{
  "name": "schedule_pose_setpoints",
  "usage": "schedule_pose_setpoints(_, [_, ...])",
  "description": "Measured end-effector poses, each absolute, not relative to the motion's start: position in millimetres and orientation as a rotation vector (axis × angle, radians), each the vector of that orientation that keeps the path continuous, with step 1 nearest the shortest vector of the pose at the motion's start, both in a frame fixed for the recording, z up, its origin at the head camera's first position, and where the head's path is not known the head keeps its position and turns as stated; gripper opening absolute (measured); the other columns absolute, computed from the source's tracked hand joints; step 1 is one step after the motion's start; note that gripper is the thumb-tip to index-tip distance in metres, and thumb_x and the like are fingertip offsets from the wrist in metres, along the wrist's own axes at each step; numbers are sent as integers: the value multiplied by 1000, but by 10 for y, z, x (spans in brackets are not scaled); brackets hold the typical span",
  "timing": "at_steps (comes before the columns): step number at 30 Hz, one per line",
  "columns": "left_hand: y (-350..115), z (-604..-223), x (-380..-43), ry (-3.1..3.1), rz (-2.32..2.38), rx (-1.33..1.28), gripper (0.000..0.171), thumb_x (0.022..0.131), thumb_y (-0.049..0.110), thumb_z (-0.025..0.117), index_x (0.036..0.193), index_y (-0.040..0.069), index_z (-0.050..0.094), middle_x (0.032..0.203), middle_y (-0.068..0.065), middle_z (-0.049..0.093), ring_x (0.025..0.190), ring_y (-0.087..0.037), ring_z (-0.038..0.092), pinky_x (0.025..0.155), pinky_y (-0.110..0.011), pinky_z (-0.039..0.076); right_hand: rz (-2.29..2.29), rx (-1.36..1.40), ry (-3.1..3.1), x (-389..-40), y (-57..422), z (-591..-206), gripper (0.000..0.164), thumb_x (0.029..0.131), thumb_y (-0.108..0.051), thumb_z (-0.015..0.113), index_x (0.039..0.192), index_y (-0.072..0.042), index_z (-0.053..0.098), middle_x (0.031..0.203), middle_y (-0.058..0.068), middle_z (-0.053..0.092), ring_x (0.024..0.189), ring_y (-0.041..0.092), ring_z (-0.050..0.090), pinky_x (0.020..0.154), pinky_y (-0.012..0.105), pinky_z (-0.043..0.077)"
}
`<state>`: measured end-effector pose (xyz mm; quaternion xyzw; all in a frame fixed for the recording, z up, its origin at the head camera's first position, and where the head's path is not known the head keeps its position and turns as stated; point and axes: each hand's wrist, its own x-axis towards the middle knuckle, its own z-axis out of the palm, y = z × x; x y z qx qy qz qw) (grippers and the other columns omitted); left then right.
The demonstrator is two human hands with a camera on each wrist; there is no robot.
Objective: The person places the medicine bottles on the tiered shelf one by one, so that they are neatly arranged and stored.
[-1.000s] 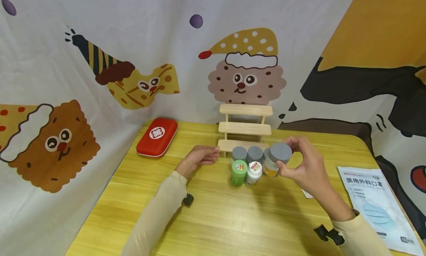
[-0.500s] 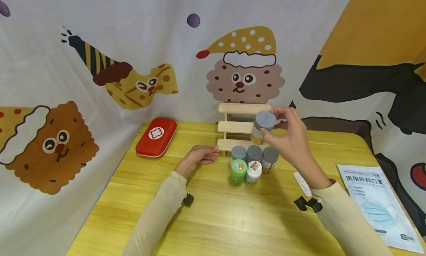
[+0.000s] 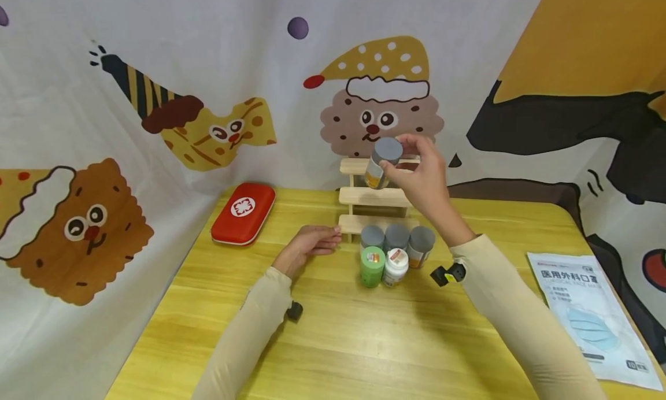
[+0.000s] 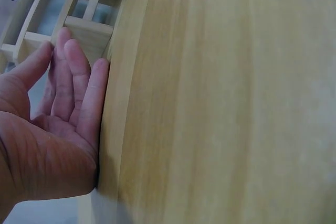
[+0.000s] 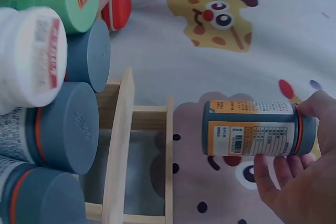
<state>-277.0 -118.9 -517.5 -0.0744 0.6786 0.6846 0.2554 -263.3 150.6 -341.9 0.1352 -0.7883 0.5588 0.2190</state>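
My right hand (image 3: 428,177) holds a grey-lidded supplement bottle (image 3: 382,160) near the lid, tilted, at the height of the top shelf. In the right wrist view, the bottle's orange-and-white label (image 5: 252,135) faces the camera, and thumb and fingers grip its lid end. My left hand (image 3: 311,247) pinches the left end of the lowest board on a three-tier wooden shelf rack (image 3: 377,196). Several bottles stand before the rack: three grey-lidded ones, including the right-hand bottle (image 3: 421,247), plus a green bottle (image 3: 372,267) and a white bottle (image 3: 396,267).
A red first-aid case (image 3: 243,214) lies at the table's back left. On the right lies a packet of surgical masks (image 3: 593,319). Behind the wooden table (image 3: 333,342) hangs a cartoon-printed cloth (image 3: 208,41), close to the back of the rack.
The right hand has lifted the grey-lidded bottle up and leftward, from beside the other bottles to the height of the top shelf. The left hand has stayed at the rack.
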Motion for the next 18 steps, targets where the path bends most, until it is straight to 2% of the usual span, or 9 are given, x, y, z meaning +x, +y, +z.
schedule_pose_setpoints(3, [-1186, -5188, -2771, 1851, 1858, -196, 39, 99, 32, 77, 125, 3, 75, 92, 3, 81, 80, -8, 76, 82, -29, 66, 1569, 351, -2181, -2780, 1435, -3422, 49, 91, -15, 84, 134, -4, 63, 125, 8, 59, 112, 18, 65, 97, 41, 62])
schedule_pose_setpoints(9, [-1186, -5197, -2779, 1845, 1865, -205, 41, 100, 33, 77, 126, 1, 74, 92, 3, 82, 81, -8, 77, 81, -29, 66, 1623, 267, -2190, -3008, 1330, -3410, 50, 90, -16, 85, 133, -2, 64, 126, 11, 63, 116, 23, 64, 102, 40, 60])
schedule_pose_setpoints(14, [-1172, -5194, -2780, 1849, 1864, -207, 42, 99, 33, 77, 127, 1, 74, 91, 4, 82, 81, -8, 77, 80, -28, 66, 1605, 231, -2202, -3135, 1297, -3428, 50, 88, -17, 88, 130, -1, 66, 126, 14, 65, 119, 29, 63, 108, 48, 52])
schedule_pose_setpoints(18, [-1165, -5188, -2778, 1852, 1869, -203, 41, 100, 32, 77, 126, 1, 74, 90, 4, 82, 80, -8, 77, 80, -28, 66, 1610, 217, -2209, -3231, 1272, -3451, 52, 88, -15, 88, 132, 1, 65, 127, 17, 64, 120, 31, 63, 109, 44, 52])
